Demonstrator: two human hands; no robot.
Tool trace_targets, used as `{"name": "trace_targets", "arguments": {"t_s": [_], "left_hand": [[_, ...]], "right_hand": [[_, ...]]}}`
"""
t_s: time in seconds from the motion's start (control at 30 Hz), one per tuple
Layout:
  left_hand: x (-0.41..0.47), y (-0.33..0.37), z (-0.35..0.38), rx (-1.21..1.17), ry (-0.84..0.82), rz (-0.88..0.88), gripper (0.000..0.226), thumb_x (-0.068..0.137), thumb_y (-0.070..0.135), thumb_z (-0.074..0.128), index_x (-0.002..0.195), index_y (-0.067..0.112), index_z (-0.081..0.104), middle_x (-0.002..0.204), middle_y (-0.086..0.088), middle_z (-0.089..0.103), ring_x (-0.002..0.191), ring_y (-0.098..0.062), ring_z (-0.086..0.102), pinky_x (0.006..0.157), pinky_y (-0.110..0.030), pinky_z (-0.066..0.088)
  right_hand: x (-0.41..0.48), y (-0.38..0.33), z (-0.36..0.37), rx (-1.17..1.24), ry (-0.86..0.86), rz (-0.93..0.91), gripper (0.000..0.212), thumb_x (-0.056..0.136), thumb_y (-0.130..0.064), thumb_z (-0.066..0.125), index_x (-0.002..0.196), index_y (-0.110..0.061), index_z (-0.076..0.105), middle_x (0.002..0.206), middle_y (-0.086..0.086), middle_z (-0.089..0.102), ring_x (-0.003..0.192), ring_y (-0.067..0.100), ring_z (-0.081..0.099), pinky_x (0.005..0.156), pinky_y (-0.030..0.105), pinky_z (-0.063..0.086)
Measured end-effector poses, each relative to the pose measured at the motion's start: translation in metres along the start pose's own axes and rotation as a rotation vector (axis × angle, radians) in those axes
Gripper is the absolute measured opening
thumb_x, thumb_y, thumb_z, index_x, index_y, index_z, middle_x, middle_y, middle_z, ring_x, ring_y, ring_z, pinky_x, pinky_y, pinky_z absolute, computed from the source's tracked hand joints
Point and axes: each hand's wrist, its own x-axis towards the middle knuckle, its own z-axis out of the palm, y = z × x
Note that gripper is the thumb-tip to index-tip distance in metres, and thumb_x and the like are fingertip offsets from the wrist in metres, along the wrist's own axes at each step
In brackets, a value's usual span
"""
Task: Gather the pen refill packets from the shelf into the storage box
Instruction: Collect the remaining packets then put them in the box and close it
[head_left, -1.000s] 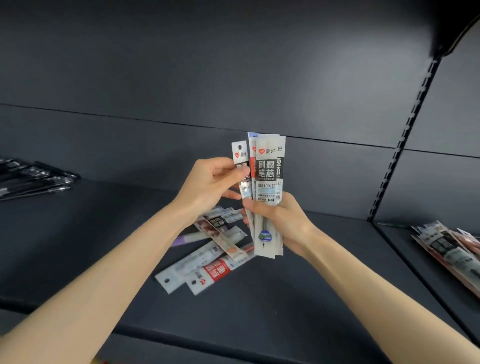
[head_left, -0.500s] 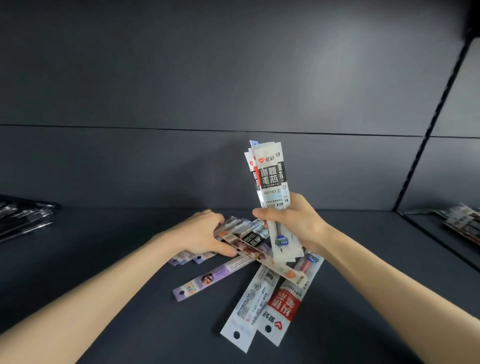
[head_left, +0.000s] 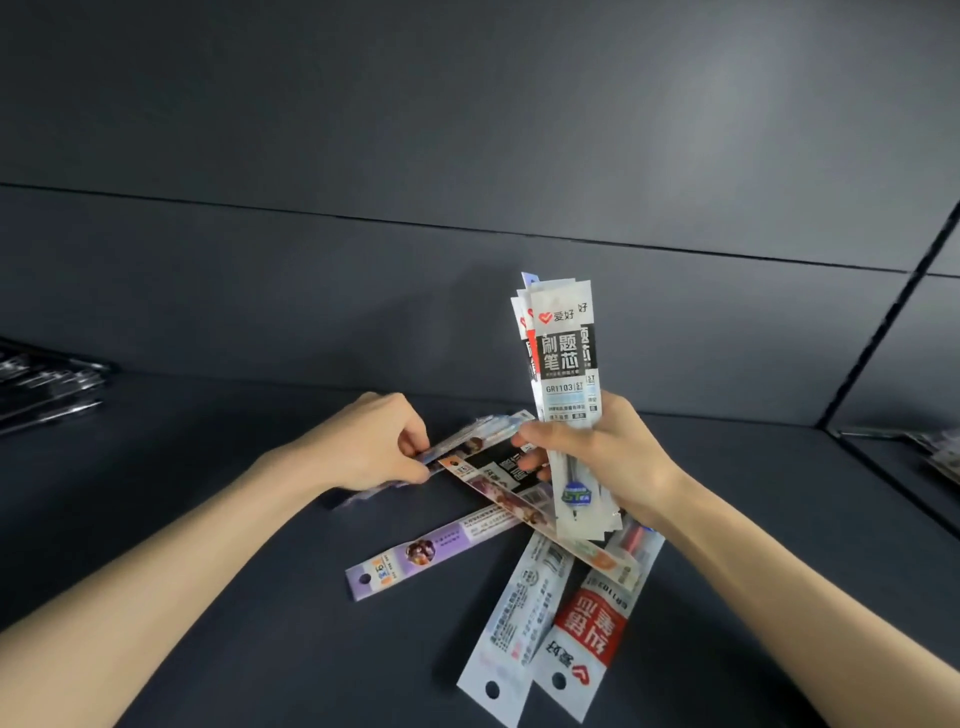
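Bundle (head_left: 563, 364) of refill packets stands upright in the right hand (head_left: 608, 462), whose fingers are curled firmly round its lower half, above the middle of the shelf (head_left: 208, 519). Just left of it, the left hand (head_left: 374, 447) pinches the left end of a patterned packet (head_left: 470, 444) that lies on the shelf. Nearer, a purple packet (head_left: 431, 553), a white packet (head_left: 519, 618) and a red packet (head_left: 587, 623) lie spread like a fan, partly overlapping. Far left is a dark pile (head_left: 47, 384), blurred; far right, more packets (head_left: 940, 457).
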Motion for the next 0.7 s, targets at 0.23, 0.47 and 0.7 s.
{"name": "trace_targets", "arguments": {"t_s": [0.23, 0.47, 0.7], "left_hand": [[0.001, -0.008, 0.002, 0.108, 0.099, 0.002, 0.008, 0.083, 0.017, 0.065, 0.082, 0.013, 0.072, 0.074, 0.005, 0.068, 0.073, -0.014, 0.065, 0.056, -0.023, 0.045], [-0.002, -0.009, -0.014, -0.187, 0.27, 0.067, 0.016, 0.093, 0.017, 0.056, 0.099, 0.015, 0.071, 0.088, -0.006, 0.071, 0.073, -0.018, 0.069, 0.066, -0.037, 0.059], [-0.023, 0.019, -0.033, -0.476, 0.126, 0.285, 0.018, 0.083, 0.009, 0.07, 0.1, 0.015, 0.072, 0.076, 0.007, 0.075, 0.058, -0.006, 0.064, 0.055, -0.021, 0.051]], "right_hand": [[-0.005, 0.001, 0.001, -0.057, 0.023, -0.016, 0.017, 0.083, -0.011, 0.07, 0.098, -0.012, 0.062, 0.08, -0.001, 0.074, 0.068, 0.016, 0.072, 0.061, 0.024, 0.057], [-0.006, -0.008, 0.001, -0.054, 0.103, -0.086, 0.026, 0.081, -0.015, 0.071, 0.105, -0.013, 0.064, 0.095, 0.001, 0.073, 0.087, 0.013, 0.07, 0.079, 0.028, 0.056], [0.0, -0.035, 0.009, -0.401, 0.02, -0.242, 0.031, 0.08, -0.018, 0.074, 0.108, -0.018, 0.063, 0.099, -0.009, 0.07, 0.089, 0.005, 0.068, 0.078, 0.021, 0.054]]}}
